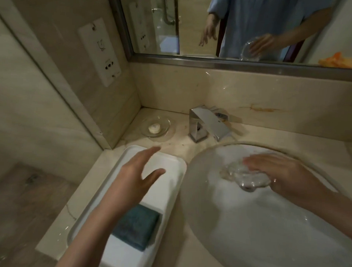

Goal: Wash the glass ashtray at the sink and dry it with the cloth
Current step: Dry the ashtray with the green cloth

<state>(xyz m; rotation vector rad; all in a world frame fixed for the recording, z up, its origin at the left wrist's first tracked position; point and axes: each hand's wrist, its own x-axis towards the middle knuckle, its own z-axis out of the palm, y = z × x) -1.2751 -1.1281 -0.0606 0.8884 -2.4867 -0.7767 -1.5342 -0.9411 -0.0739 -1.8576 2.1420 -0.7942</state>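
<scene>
The clear glass ashtray (pixel 243 176) is inside the white sink basin (pixel 217 226), near its far side, below the chrome tap (pixel 208 122). My right hand (pixel 280 174) lies over the ashtray's right part and grips it. My left hand (pixel 137 176) hovers over the white tray (pixel 169 165) with fingers spread and nothing in it. A folded teal cloth (pixel 136 226) rests on the tray, partly hidden by my left forearm. No water stream is visible from the tap.
A glass soap dish with a small soap bar (pixel 156 126) sits in the back corner left of the tap. A mirror (pixel 236 25) spans the wall behind, reflecting an orange cloth (pixel 339 59). A socket plate (pixel 100 51) is on the left wall.
</scene>
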